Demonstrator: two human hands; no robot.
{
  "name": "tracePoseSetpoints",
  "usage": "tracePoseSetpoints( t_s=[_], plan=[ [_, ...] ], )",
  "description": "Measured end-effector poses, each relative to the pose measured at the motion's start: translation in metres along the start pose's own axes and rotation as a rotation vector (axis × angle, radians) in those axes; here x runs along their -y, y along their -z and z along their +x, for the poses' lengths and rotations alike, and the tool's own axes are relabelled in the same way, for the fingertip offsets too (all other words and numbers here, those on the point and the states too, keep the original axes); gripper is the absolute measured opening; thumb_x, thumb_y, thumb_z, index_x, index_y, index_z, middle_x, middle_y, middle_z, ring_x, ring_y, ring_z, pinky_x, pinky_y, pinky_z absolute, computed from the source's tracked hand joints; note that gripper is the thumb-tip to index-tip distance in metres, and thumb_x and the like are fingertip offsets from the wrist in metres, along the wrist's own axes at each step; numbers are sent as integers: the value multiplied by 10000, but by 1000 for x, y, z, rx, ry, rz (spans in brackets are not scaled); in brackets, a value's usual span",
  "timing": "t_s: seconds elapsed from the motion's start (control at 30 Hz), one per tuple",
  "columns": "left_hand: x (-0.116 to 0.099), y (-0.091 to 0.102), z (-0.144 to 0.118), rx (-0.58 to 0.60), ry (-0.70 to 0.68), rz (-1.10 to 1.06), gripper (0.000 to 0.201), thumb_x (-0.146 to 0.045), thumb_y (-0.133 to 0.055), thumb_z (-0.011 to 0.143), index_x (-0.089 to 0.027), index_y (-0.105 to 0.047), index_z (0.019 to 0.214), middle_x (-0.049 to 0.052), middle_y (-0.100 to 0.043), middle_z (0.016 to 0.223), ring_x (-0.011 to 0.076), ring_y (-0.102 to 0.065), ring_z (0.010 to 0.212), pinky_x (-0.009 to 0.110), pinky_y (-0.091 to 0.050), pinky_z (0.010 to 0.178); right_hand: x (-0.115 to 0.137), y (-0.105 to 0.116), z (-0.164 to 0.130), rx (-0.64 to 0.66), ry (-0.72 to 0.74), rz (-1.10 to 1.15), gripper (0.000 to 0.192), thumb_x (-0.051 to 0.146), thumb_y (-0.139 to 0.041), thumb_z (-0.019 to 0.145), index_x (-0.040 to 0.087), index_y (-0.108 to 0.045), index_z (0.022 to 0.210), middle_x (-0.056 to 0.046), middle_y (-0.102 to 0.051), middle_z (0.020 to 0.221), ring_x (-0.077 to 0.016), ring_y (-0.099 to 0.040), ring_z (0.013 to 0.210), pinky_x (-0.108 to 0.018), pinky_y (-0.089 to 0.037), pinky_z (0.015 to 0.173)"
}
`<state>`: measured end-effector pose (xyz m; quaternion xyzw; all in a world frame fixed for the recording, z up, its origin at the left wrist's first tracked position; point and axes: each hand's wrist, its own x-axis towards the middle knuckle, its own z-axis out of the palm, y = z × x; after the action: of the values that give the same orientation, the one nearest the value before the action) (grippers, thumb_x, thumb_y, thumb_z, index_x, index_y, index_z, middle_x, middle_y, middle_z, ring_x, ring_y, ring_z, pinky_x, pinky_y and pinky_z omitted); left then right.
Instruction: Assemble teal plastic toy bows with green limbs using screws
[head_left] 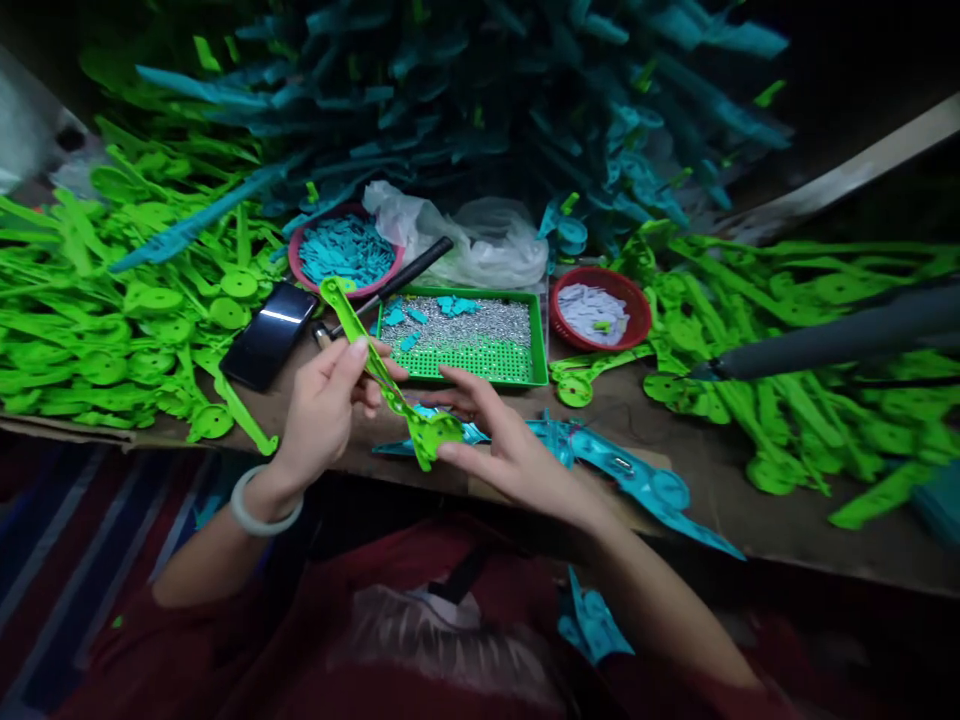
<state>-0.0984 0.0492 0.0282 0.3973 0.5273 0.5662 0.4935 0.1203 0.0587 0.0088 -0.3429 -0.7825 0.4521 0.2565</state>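
A long lime-green plastic part (387, 392) with a wide, rounded end is held at a slant above the front of the table. My left hand (324, 402) is closed around its narrower length, thumb on top. At the wide end, my right hand (508, 440) has its thumb against the part and its fingers curled over the far side; their exact contact is partly hidden. Beneath my right hand lies a teal plastic piece (637, 475) of jointed shape, along the table edge. Just beyond the hands sits a green perforated tray (538, 345) of small metal pieces and a few teal bits.
Heaps of green parts lie left (135, 320) and right (757, 380), with a teal pile (480, 110) behind. A phone (270, 335), a black-handled tool (412, 268), a basket of teal pieces (295, 262), a red basket (646, 315) and a plastic bag (495, 245) surround the tray.
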Motion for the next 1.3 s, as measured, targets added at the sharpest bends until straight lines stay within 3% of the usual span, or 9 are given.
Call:
tracePoseSetpoints(
  t_s=[0.17, 0.27, 0.37, 0.53, 0.7, 0.83, 1.0, 1.1, 1.3],
  plan=[
    [17, 30, 3, -90, 79, 43, 329, -459, -666, 834, -135, -654, 888, 47, -704, 726, 62, -466, 439, 153, -398, 380, -30, 16, -20, -19, -180, -102, 358, 366, -594, 934, 201, -576, 1252, -40, -686, 913, -145, -607, 684, -284, -515, 647],
    [34, 40, -22, 78, 351, 74, 362, -495, -666, 828, -134, -644, 843, 50, -697, 681, 60, -436, 379, 165, -374, 343, -38, 21, -50, 74, -130, -219, 263, 348, -563, 957, 232, -621, 1185, -63, -688, 1019, -197, -652, 911, -348, -537, 810],
    [37, 37, -36, 228, 527, 26, 373, -505, -656, 838, -132, -649, 861, 67, -711, 711, 67, -450, 369, 183, -381, 341, -36, 8, -64, -8, -8, -305, 421, 389, -598, 933, 214, -527, 1309, -129, -621, 1219, -261, -592, 1136, -454, -494, 967],
    [16, 47, -16, -43, 308, -54, 279, -429, -639, 841, -157, -634, 906, 59, -727, 692, 81, -477, 356, 181, -389, 355, -43, -24, -61, -59, 190, -399, 421, 311, -538, 968, 170, -460, 1358, -108, -678, 995, -248, -607, 971, -431, -509, 851],
    [19, 68, -17, 325, 586, 135, 316, -449, -678, 819, -141, -680, 889, 102, -718, 643, 85, -440, 288, 194, -368, 330, -65, -15, -89, -9, 301, -391, 301, 106, -470, 958, 163, -546, 1244, -56, -643, 831, -191, -572, 820, -345, -503, 730],
    [28, 53, -19, -13, 427, -26, 190, -302, -580, 884, -135, -668, 864, 125, -741, 728, 100, -519, 390, 192, -444, 400, -62, 6, -103, -70, 171, -333, 416, 166, -569, 933, 198, -486, 1339, -93, -650, 1015, -214, -606, 976, -392, -529, 853],
    [24, 44, -7, -350, 199, -217, 360, -156, -309, 985, -106, -639, 849, 103, -721, 667, 91, -483, 389, 187, -415, 395, -62, 21, -95, -67, -20, -673, 839, 451, -697, 841, 190, -275, 1517, -232, -488, 1370, -378, -502, 1237, -595, -492, 966],
    [19, 52, -9, -409, 221, -151, 378, -152, -295, 998, -108, -632, 834, 69, -713, 637, 72, -448, 378, 179, -396, 402, -70, 28, -101, -26, -17, -679, 850, 409, -665, 873, 195, -193, 1546, -229, -486, 1388, -367, -477, 1294, -589, -493, 995],
    [30, 42, -26, -297, 316, -127, 270, -233, -406, 1018, -162, -619, 868, -19, -718, 682, 37, -458, 443, 141, -393, 459, -59, 38, -111, 8, -65, -658, 827, 368, -697, 856, 216, -241, 1528, -218, -464, 1424, -362, -479, 1306, -590, -476, 1009]
  ],
)
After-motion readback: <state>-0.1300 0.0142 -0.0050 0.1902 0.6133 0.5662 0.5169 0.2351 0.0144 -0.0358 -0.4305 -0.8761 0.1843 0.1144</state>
